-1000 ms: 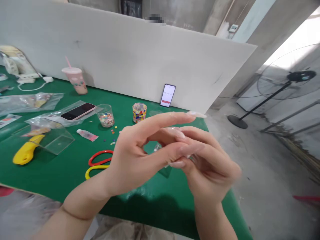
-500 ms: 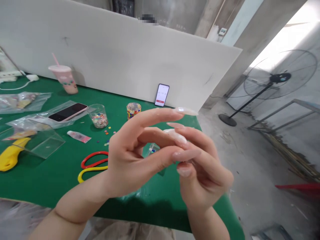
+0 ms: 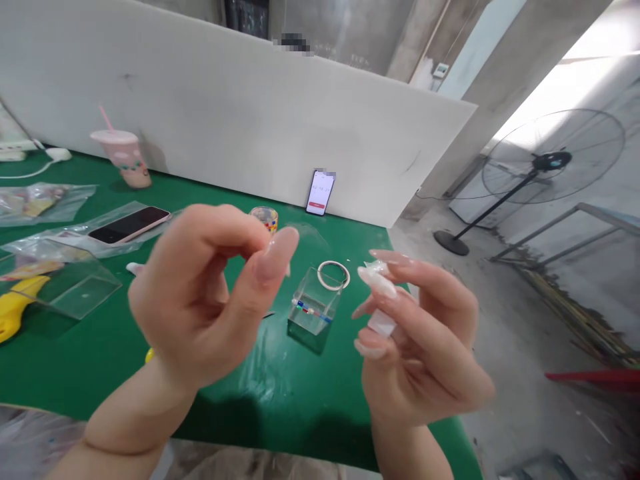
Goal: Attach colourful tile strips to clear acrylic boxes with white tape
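Note:
My left hand (image 3: 200, 293) is raised over the green table (image 3: 75, 347), its thumb and curled fingers pinched together; whatever is in the pinch is too small to make out. My right hand (image 3: 420, 340) is beside it, fingers loosely curled round a small piece of clear film (image 3: 379, 323) at the fingertips. Between the hands, on the table, stands a small clear cube (image 3: 314, 311) with coloured beads in it. A thin metal ring (image 3: 333, 274) lies just behind the cube.
On the left lie a clear acrylic box (image 3: 80, 293), a yellow tool (image 3: 15, 310), a pink phone (image 3: 124, 224) on plastic bags and a pink cup with a straw (image 3: 124, 157). A phone (image 3: 320, 192) leans on the white board. A jar of coloured pieces (image 3: 265, 217) is behind my thumb. A floor fan (image 3: 545, 163) stands right.
My hands were joined, fingers working together; now they have come apart, the left moved left and curled into a pinch. The cube and ring are uncovered. The view swung slightly right.

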A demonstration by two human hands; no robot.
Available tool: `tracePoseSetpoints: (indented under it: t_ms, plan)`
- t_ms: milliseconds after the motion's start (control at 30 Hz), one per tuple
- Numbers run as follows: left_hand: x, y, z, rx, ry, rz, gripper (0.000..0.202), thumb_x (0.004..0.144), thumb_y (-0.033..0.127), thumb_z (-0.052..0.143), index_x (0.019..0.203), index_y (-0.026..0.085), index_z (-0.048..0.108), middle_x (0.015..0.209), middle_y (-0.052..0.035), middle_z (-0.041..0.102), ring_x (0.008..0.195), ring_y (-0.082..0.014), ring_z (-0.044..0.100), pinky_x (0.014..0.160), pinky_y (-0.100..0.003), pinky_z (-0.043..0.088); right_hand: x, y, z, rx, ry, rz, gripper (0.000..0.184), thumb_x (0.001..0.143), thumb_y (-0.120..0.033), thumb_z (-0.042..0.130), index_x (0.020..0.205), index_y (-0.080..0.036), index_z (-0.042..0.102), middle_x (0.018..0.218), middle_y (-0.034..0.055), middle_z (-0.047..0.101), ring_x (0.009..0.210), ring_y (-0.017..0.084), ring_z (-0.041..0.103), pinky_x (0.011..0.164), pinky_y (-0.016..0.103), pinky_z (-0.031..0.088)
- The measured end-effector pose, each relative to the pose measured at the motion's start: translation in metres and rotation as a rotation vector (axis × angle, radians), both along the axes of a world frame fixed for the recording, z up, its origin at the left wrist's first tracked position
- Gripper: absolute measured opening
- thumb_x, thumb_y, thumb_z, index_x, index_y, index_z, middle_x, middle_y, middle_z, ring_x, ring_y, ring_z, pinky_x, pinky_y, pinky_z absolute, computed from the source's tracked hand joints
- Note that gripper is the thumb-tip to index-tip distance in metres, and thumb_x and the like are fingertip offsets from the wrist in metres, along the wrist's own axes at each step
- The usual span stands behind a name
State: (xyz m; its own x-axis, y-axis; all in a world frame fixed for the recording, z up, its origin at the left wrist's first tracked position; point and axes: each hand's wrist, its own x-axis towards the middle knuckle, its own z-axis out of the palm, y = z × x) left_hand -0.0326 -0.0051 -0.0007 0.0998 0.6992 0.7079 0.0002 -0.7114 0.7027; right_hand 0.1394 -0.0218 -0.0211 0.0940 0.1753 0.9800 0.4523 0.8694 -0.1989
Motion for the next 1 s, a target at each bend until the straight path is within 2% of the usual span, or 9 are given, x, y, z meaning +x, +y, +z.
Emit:
tracePoseSetpoints:
  t_ms: [67, 133, 200, 367, 533, 667, 767, 900, 1000]
  plan:
    - [-0.002, -0.008, 0.010, -0.017, 0.005, -0.077, 0.031, 0.113, 0.046, 0.053, 0.095, 0.032, 0.074, 0.069, 0.0025, 0.061, 0.057, -0.0148, 0.055, 0.056, -0.034, 0.050, 0.001, 0.001, 0.002, -0.001, -0.034, -0.023, 0.027, 0.105, -0.018, 0.066, 0.129, -0.019, 0.079, 0.115, 0.0105, 0.075, 0.110, 0.022, 0.076, 0.059, 0.028, 0.063]
    - [0.001, -0.013, 0.019, -0.098, 0.070, -0.153, 0.038, 0.114, 0.044, 0.051, 0.090, 0.026, 0.073, 0.076, 0.0017, 0.066, 0.066, -0.0129, 0.059, 0.060, -0.028, 0.052, 0.000, 0.003, 0.003, -0.013, -0.054, -0.029, 0.026, 0.105, -0.017, 0.067, 0.128, -0.019, 0.079, 0.118, 0.0106, 0.074, 0.114, 0.022, 0.076, 0.068, 0.030, 0.067]
    - [0.006, -0.012, 0.023, -0.164, 0.127, -0.200, 0.033, 0.112, 0.035, 0.058, 0.084, 0.024, 0.072, 0.079, 0.0024, 0.067, 0.073, -0.0116, 0.061, 0.066, -0.023, 0.054, 0.000, 0.004, 0.003, -0.008, -0.056, -0.031, 0.024, 0.105, -0.017, 0.067, 0.125, -0.020, 0.079, 0.120, 0.0106, 0.074, 0.113, 0.023, 0.077, 0.069, 0.030, 0.068]
    - [0.015, 0.001, 0.022, -0.220, 0.071, -0.439, 0.029, 0.098, 0.020, 0.074, 0.070, 0.021, 0.069, 0.069, 0.0025, 0.071, 0.058, -0.0113, 0.064, 0.052, -0.020, 0.055, 0.000, 0.000, 0.000, -0.095, -0.064, 0.063, 0.023, 0.102, -0.023, 0.071, 0.123, -0.021, 0.081, 0.125, 0.0104, 0.074, 0.116, 0.026, 0.076, 0.066, 0.031, 0.067]
    - [0.016, -0.006, 0.021, -0.277, -0.099, -0.313, 0.020, 0.089, 0.017, 0.084, 0.074, 0.024, 0.074, 0.070, 0.0022, 0.073, 0.057, -0.0123, 0.064, 0.047, -0.022, 0.054, 0.000, -0.002, -0.001, -0.148, -0.036, 0.157, 0.033, 0.099, -0.021, 0.074, 0.132, -0.020, 0.078, 0.125, 0.0108, 0.077, 0.112, 0.027, 0.077, 0.068, 0.036, 0.068]
    - [0.017, -0.011, 0.022, -0.317, -0.141, -0.347, 0.023, 0.090, 0.015, 0.084, 0.073, 0.023, 0.071, 0.070, 0.0026, 0.074, 0.055, -0.0112, 0.065, 0.045, -0.020, 0.054, 0.000, -0.001, -0.001, -0.152, -0.071, 0.160, 0.033, 0.102, -0.024, 0.069, 0.134, -0.022, 0.077, 0.126, 0.0088, 0.079, 0.109, 0.026, 0.078, 0.073, 0.040, 0.069]
    - [0.018, -0.010, 0.020, -0.320, -0.145, -0.400, 0.023, 0.092, 0.014, 0.082, 0.073, 0.022, 0.070, 0.075, 0.0022, 0.077, 0.057, -0.0116, 0.069, 0.044, -0.019, 0.052, -0.001, 0.001, 0.000, -0.114, -0.056, 0.161, 0.033, 0.102, -0.017, 0.066, 0.133, -0.021, 0.078, 0.128, 0.0048, 0.079, 0.106, 0.021, 0.077, 0.079, 0.037, 0.067]
    - [0.020, -0.009, 0.016, -0.183, -0.099, -0.319, 0.022, 0.091, 0.015, 0.083, 0.075, 0.023, 0.070, 0.070, 0.0042, 0.068, 0.055, -0.0089, 0.059, 0.045, -0.021, 0.048, 0.000, 0.003, 0.000, -0.047, -0.069, 0.181, 0.030, 0.106, -0.027, 0.065, 0.130, -0.015, 0.078, 0.125, 0.0063, 0.081, 0.101, 0.020, 0.078, 0.077, 0.036, 0.065]
    - [0.021, -0.009, 0.013, -0.041, -0.075, -0.222, 0.019, 0.092, 0.015, 0.083, 0.082, 0.024, 0.071, 0.069, 0.0047, 0.063, 0.058, -0.0091, 0.055, 0.048, -0.022, 0.048, 0.000, 0.000, 0.000, -0.086, -0.036, 0.167, 0.026, 0.105, -0.030, 0.067, 0.123, -0.018, 0.081, 0.118, 0.0070, 0.082, 0.094, 0.021, 0.079, 0.074, 0.039, 0.065]
